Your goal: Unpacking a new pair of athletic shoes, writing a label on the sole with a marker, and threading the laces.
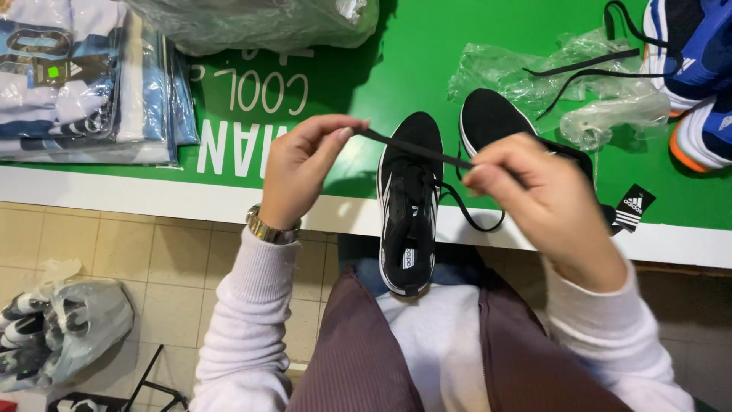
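A thin black lace (415, 148) stretches flat across the middle of the frame. It looks soft, light and floppy, best held near its ends. The left hand (301, 172) and right hand (534, 191) both pinch it tight. Below sits a black shoe (409, 206) on the green table (366, 76), with crinkly plastic (534, 76) upper right.

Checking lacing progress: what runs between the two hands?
A black lace, pinched taut between left hand and right hand, crosses above the black shoe in the head view.
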